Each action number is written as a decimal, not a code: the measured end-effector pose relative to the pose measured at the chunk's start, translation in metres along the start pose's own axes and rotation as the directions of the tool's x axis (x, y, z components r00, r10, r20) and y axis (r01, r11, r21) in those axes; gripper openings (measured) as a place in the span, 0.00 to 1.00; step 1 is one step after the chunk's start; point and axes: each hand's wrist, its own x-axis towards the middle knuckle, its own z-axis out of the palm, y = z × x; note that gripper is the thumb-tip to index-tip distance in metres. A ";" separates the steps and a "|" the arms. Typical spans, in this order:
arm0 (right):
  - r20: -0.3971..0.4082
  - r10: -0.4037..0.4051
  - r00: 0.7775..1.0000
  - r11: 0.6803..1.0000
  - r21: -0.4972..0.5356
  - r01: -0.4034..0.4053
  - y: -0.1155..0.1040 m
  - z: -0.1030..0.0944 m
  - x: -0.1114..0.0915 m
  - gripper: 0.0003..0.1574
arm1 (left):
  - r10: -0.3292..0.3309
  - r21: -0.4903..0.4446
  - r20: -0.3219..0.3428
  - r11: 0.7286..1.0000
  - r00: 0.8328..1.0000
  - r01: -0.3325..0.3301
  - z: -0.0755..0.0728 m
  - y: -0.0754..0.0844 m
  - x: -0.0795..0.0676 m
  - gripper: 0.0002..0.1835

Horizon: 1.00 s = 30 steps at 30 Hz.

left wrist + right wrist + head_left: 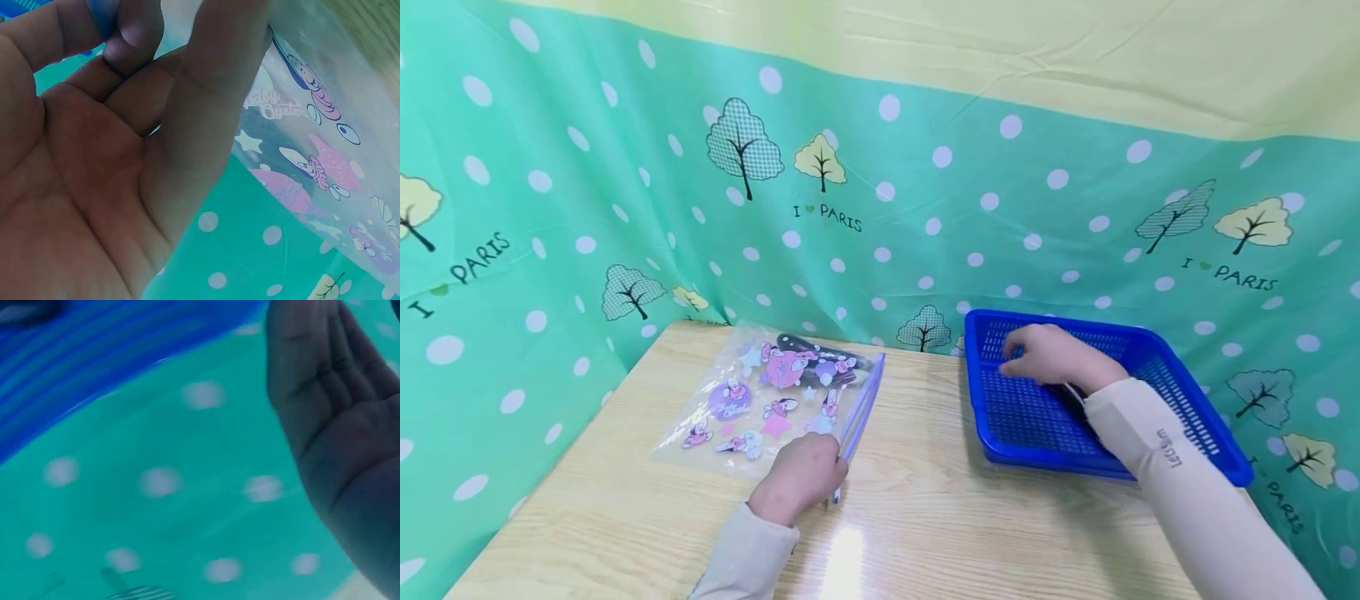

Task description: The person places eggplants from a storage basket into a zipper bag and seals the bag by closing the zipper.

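A clear zip bag (700,425) printed with pink and purple cartoon figures lies flat on the table, a black-handled item (797,343) inside it. My left hand (801,475) pinches the near end of its purple zip edge (867,400); in the left wrist view the curled fingers (140,31) partly hide that grip. Over the blue plastic basket (981,421) hovers my right hand (1052,357), its fingers loosely bent and nothing seen in them. Straighter fingers (306,362) show in the right wrist view. Below that wrist lies a dark object (1072,403), mostly hidden.
The wooden table (917,533) carries the bag on the left and the basket on the right. A green dotted cloth (925,242) with printed trees hangs right behind and along both sides.
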 end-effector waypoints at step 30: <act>0.184 0.247 0.951 0.967 -0.103 -0.231 0.123 0.063 -0.005 0.60 | -0.014 0.065 -0.018 0.998 1.000 0.015 0.001 0.003 0.002 0.09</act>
